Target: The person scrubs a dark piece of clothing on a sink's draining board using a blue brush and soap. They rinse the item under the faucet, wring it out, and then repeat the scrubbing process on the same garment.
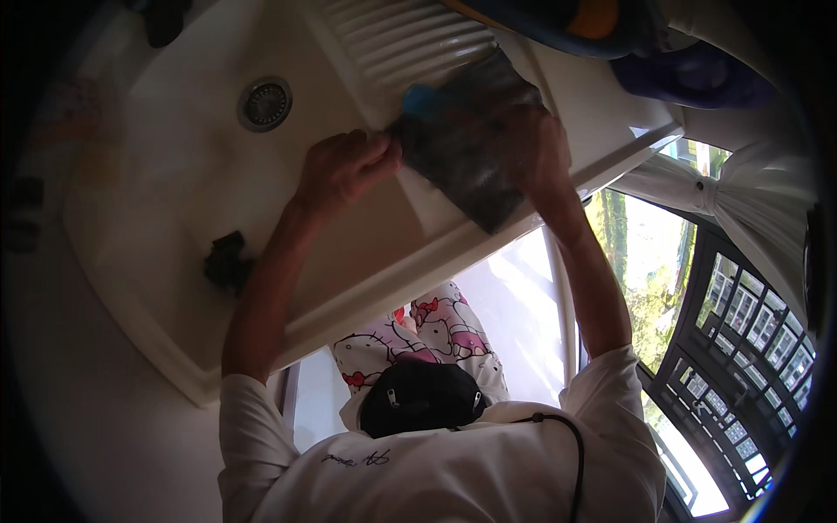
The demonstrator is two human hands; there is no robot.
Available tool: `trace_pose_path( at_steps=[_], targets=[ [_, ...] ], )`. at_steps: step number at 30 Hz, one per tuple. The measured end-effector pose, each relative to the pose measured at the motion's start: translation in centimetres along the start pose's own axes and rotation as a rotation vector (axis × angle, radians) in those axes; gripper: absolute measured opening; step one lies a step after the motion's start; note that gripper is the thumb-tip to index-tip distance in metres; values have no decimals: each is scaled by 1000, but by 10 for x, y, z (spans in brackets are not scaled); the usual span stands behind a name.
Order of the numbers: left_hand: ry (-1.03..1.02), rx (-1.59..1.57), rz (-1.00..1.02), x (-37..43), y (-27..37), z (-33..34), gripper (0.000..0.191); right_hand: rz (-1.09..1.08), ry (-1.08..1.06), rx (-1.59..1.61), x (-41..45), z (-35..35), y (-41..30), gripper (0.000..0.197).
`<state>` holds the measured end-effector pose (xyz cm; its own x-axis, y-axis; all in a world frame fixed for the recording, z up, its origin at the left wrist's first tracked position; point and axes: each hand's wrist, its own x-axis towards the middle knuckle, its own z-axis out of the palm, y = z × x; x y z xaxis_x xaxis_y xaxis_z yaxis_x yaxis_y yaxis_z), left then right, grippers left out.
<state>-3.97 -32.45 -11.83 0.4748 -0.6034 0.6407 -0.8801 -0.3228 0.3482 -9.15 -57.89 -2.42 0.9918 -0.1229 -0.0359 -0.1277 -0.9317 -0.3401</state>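
A dark grey cloth (464,157) lies spread over the ribbed washboard part of a cream laundry sink (392,261). My left hand (353,163) pinches the cloth's left corner between thumb and fingers. Over the cloth's right side is my right hand (536,150), blurred, its fingers against the fabric; whether they grip it cannot be told. Touching the cloth's upper left edge is a small blue object (420,100), partly hidden, perhaps a soap bar. A crumpled dark piece (227,261), seemingly wet fabric, sits in the basin beside my left forearm.
A metal drain strainer (265,104) is set in the basin floor. Above the washboard, a dark blue and orange object (588,26) and a purple item (700,78) rest on the sink's far right. A tied white curtain (739,189) and a barred window or door are at the right.
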Motion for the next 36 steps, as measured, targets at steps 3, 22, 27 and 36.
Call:
trace_pose_path(
  at_steps=[3,22,27,36],
  targets=[
    [11,11,24,4,2,-2,20,132,-157,-124,3,-6,-11,41],
    [-17,53,16,10,0,0,19,264,-87,-50,7,-21,41,50],
    [22,38,37,10,0,3,18,299,-1,-127,10,-34,87,55],
    [65,98,48,9,-3,8,18,160,-95,-16,-13,-1,21,47]
  ],
)
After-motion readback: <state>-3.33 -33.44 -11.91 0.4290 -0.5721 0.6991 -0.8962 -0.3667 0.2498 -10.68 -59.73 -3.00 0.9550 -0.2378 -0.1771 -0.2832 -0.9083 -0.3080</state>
